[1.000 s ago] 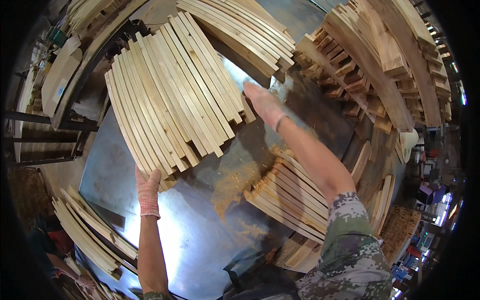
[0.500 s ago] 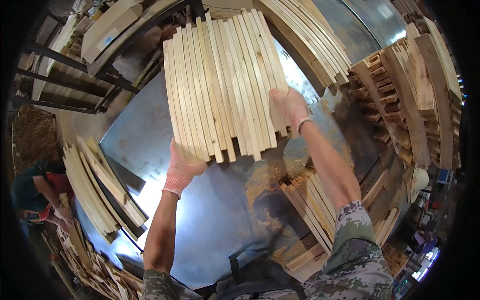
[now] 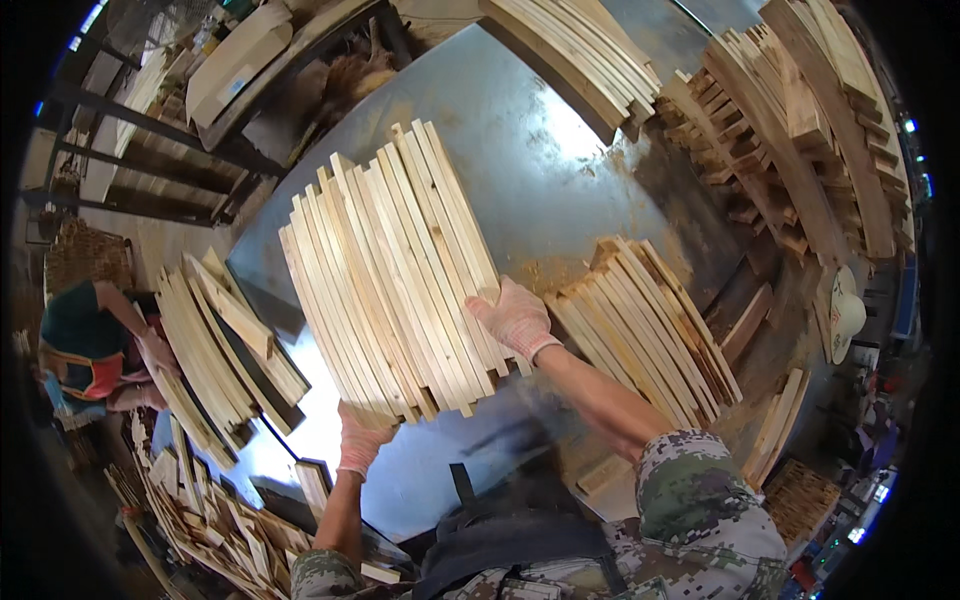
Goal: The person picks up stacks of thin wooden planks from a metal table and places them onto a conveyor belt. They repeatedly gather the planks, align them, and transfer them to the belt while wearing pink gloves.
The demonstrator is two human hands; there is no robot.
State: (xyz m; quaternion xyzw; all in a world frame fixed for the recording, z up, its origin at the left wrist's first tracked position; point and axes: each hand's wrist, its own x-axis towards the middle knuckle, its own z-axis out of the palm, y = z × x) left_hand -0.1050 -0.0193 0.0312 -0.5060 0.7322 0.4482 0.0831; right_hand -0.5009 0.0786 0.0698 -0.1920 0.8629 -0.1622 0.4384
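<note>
A wide row of pale wooden strips [image 3: 385, 280], lying side by side with uneven ends, is squeezed between my two hands over the metal tabletop [image 3: 480, 95]. My left hand [image 3: 362, 440], in a light pinkish glove, is closed at the near left corner, its fingers partly hidden under the strips. On the right edge my right hand [image 3: 512, 318], gloved alike, is closed with its thumb resting over the outer strip. Just right of that hand lies another pile of wooden strips [image 3: 640, 335]. Whether the held strips touch the table cannot be made out.
More strips are stacked at the far edge [image 3: 575, 60] and on the left [image 3: 215, 350], where another person [image 3: 95, 340] has hands on them. A tall stack of boards [image 3: 790, 130] stands at the right, near a pale hat [image 3: 845, 315]. Scrap wood [image 3: 220, 530] is heaped lower left.
The strips have come nearer to me and a little left, held by both hands. The view has shifted, and more of the right-hand pile shows. The other person's hands have moved onto the left stack.
</note>
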